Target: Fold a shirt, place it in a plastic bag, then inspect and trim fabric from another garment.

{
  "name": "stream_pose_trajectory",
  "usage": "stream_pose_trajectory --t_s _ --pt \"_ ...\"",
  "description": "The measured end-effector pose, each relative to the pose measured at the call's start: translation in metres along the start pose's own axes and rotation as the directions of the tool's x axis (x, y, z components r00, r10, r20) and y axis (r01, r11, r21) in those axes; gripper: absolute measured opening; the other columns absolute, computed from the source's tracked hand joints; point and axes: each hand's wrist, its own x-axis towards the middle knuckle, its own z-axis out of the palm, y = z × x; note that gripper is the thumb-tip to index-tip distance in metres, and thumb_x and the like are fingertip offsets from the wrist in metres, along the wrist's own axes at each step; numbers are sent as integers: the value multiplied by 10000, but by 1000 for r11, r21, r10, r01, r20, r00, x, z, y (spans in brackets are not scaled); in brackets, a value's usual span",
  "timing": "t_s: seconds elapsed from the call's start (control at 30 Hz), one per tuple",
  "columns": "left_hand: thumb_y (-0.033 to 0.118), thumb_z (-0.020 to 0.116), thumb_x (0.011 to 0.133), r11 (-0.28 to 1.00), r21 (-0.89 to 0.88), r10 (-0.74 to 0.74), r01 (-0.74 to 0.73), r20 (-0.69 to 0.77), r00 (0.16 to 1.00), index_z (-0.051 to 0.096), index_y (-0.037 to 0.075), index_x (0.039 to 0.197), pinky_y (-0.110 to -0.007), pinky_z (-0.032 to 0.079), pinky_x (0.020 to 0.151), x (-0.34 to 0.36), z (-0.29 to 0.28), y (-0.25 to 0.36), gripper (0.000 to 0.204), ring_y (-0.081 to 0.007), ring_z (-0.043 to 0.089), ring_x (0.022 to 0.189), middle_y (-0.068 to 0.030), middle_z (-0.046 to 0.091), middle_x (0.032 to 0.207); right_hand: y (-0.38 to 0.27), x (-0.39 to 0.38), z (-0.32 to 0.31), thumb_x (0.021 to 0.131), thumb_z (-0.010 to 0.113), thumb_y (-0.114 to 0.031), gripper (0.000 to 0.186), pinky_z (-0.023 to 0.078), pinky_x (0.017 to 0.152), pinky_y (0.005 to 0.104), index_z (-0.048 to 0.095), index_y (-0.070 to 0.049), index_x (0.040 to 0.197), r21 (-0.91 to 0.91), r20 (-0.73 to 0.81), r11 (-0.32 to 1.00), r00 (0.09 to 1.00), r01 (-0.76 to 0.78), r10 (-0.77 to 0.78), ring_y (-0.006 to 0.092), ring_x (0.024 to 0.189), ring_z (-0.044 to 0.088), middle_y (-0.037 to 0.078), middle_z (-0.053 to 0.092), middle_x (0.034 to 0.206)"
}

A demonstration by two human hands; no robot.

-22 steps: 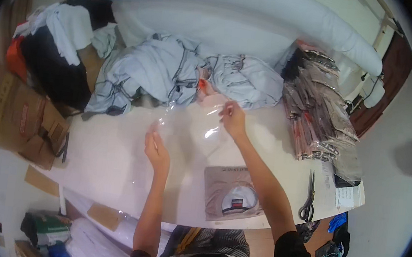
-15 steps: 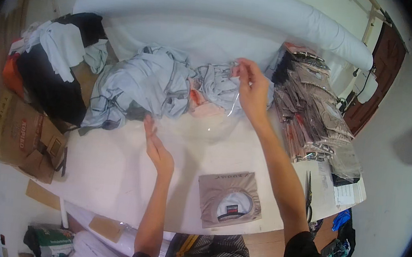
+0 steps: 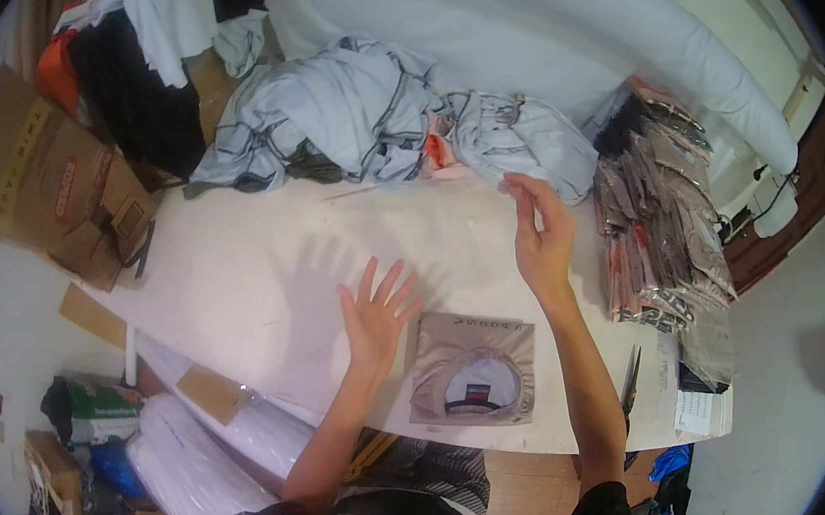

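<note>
My left hand [image 3: 377, 324] is raised over the white table with its fingers spread and nothing in them. My right hand [image 3: 545, 239] is higher and to the right, thumb and fingers pinched together. A clear plastic bag [image 3: 474, 196] shows only as a faint sheen beside those fingertips, its outline hard to make out. Between my forearms, near the front edge, a folded beige shirt [image 3: 427, 385] lies flat. Its round collar shows a white inside and a dark label. Neither hand touches the shirt.
Rumpled light-grey garments [image 3: 347, 115] are heaped along the back of the table [image 3: 260, 272]. At right are a stack of bagged beige shirts [image 3: 672, 225] and scissors [image 3: 630, 386]. A cardboard box [image 3: 59, 180] and dark clothes [image 3: 138, 93] stand left. A large white roll [image 3: 655, 52] spans the back.
My left hand has moved right and its fingers have spread. My right hand has come down and right, the bag now fainter. The view has shifted; the folded shirt lies as before.
</note>
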Motion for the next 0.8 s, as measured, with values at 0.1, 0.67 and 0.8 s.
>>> stream_pose_trajectory --t_s 0.1,0.67,0.8 --pt "610 311 946 978 192 -56 74 -101 993 188 119 1482 -506 361 1034 5 4 -3 738 -361 385 1311 -199 345 1447 -1 -18 3 887 530 61 175 488 727 277 623 0 1022 -5 76 1000 997 -29 29 215 802 650 133 658 883" --pt "108 555 930 890 339 -220 305 -268 938 385 23 1357 -392 512 905 -17 -30 -5 467 -300 596 1098 -193 582 1214 -10 -127 -25 698 671 31 334 484 833 378 650 -34 1025 -175 484 947 861 270 -156 267 973 620 99 649 1033" --pt "96 530 939 923 325 -100 207 -315 944 299 31 1399 -411 509 908 -20 -43 -11 518 -317 580 1123 -206 546 1257 -9 -131 -26 701 673 28 330 481 804 370 649 -29 1026 -164 447 973 891 164 -75 274 940 621 106 654 1000"
